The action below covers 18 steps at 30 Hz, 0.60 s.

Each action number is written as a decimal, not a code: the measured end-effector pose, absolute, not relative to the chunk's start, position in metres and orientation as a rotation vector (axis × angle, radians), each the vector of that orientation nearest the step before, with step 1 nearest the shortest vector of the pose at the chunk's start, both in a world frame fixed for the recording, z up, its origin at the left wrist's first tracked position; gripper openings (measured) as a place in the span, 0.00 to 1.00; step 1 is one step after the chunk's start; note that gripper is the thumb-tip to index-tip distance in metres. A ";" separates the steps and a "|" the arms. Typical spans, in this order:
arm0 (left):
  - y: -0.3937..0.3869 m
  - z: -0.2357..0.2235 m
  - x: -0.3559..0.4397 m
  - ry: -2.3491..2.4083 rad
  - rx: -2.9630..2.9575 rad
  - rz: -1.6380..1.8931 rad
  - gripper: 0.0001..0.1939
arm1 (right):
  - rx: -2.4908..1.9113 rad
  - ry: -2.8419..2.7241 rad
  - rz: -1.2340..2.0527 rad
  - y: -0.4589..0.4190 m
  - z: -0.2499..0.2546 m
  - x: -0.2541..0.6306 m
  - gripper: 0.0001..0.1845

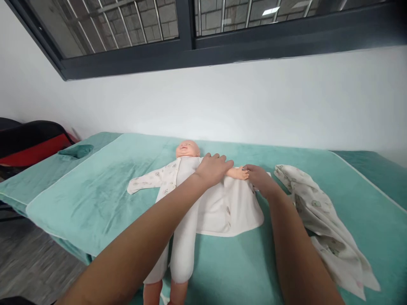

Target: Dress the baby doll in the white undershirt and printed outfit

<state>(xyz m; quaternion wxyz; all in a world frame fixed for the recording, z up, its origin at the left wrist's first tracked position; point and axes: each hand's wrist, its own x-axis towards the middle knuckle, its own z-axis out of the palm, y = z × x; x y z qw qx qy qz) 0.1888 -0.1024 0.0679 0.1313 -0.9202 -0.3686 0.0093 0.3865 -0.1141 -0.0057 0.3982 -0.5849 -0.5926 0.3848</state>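
Observation:
A baby doll (187,149) lies on its back on a green cloth-covered bed, head toward the wall. It wears white underclothes, and a white printed jacket (168,174) covers its arm on the left of the picture. The jacket's other half (230,212) is spread flat beside the body, under the doll's bare arm (235,173). My left hand (213,170) is wrapped over that arm near the shoulder. At the arm's far end, my right hand (259,178) pinches the doll's hand; the sleeve there is mostly hidden behind my fingers.
Crumpled white printed clothing (321,220) lies to the right of my right forearm. The green bed (85,199) runs along a white wall (222,106) below a dark-framed window (187,25). A black and red chair (34,144) stands at the left.

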 end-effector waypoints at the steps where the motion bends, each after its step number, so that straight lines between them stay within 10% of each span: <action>1: -0.101 0.068 0.188 -1.088 -2.663 0.054 0.14 | -1.435 -1.398 1.066 -0.117 -0.002 0.388 0.15; 18: -0.091 0.036 0.210 -1.474 -2.472 0.181 0.16 | -0.822 -0.958 1.486 -0.134 0.025 0.368 0.18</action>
